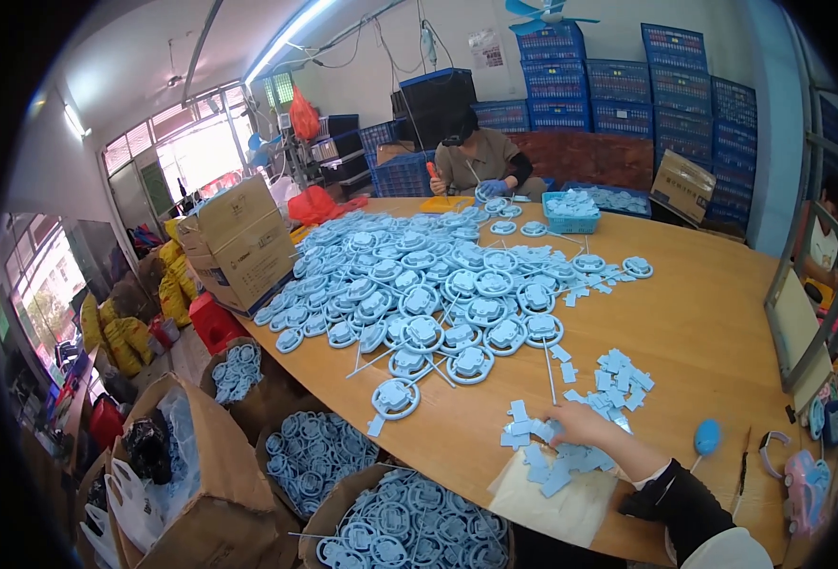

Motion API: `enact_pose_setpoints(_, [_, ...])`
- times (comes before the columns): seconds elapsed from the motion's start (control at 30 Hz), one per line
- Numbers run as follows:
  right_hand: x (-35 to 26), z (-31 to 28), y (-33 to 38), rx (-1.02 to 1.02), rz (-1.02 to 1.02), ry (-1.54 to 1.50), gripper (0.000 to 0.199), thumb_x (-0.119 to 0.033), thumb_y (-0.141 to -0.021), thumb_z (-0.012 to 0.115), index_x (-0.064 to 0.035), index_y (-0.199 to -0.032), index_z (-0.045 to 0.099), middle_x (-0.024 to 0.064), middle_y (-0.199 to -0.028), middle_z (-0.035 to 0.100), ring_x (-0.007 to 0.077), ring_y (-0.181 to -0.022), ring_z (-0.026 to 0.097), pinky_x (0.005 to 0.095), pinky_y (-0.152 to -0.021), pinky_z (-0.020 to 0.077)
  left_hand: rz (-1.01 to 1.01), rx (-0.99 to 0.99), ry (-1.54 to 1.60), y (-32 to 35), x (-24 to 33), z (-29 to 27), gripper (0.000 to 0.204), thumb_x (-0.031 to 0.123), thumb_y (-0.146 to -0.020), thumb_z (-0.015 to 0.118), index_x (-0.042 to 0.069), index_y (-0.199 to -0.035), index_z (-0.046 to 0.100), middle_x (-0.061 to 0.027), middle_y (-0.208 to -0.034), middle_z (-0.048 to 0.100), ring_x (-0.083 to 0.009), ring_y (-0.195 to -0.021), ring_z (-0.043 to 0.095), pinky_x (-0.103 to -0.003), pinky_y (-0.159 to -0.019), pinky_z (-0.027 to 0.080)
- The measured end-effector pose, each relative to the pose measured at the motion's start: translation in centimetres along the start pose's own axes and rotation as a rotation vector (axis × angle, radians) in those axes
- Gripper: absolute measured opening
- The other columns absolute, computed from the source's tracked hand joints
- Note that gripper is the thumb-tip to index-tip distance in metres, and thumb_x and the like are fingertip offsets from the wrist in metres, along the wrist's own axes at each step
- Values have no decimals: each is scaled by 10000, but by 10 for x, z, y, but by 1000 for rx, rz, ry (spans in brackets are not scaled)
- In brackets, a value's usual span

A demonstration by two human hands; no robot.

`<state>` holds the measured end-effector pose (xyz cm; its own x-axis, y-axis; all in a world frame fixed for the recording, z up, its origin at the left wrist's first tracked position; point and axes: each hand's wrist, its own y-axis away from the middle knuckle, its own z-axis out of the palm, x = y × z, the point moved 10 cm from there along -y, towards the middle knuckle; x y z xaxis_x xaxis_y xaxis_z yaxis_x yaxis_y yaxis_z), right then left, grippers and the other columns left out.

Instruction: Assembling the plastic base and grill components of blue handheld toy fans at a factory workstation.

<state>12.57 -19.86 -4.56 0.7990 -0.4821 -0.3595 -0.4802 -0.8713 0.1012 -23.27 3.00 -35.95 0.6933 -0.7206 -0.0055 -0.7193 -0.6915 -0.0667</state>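
My right hand point(585, 427) reaches in from the lower right over a scatter of small flat light-blue plastic pieces point(561, 465). Its fingers curl down and close together at the pieces' edge; whatever they pinch is too small to make out. Under part of the scatter lies a cream-coloured sheet point(547, 507). Just beyond the hand is another small heap of flat blue pieces point(618, 379). A large pile of light-blue wheel-shaped plastic parts point(419, 294) covers the table's middle, some with thin rods sticking out. One wheel-shaped part point(396, 398) lies at the near edge. My left hand is out of view.
Boxes of blue wheel parts point(409, 522) stand below the wooden table point(694, 313). Across it, a person point(480, 161) with a blue glove handles parts beside a turquoise basket point(571, 213). At right lie a blue oval object point(707, 436), a pink toy car point(804, 493) and a metal frame point(822, 284).
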Motion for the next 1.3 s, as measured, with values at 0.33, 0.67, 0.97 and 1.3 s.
enact_pose_setpoints(0.33, [-2,-25,-10,352,-149,-416,149,-125,-706,627,-34,-823,638,117,-764,600,232,-728,580,312,-637,447,-23,-71,119,157,22,71,375,126,-668,522,-14,-1016,525,-167,-910,561,-309,-801,543,-397,-691,442])
enact_pose_setpoints(0.67, [-21,-67,-6,384,-73,-1063,126,-86,-775,576,-18,-880,589,21,-729,602,81,-668,555,213,-590,414,-149,-511,184,128,35,9,117,129,-680,559,64,-745,633,-146,-850,609,-298,-804,599,-390,-654,489])
enact_pose_setpoints(0.97, [-141,-82,6,214,-237,-1246,138,-56,-767,579,5,-890,565,52,-703,596,98,-589,555,202,-544,405,-272,-171,521,106,-7,-160,234,167,-664,674,-3,-817,626,-143,-763,554,-291,-742,547,-353,-658,441])
enact_pose_setpoints(1.3, [-233,11,31,-390,-222,-1452,244,14,-757,571,1,-987,489,60,-799,556,152,-676,609,232,-542,504,-715,445,1999,109,-9,-255,204,231,-898,447,56,-940,541,-29,-868,555,-115,-796,545,-253,-708,439])
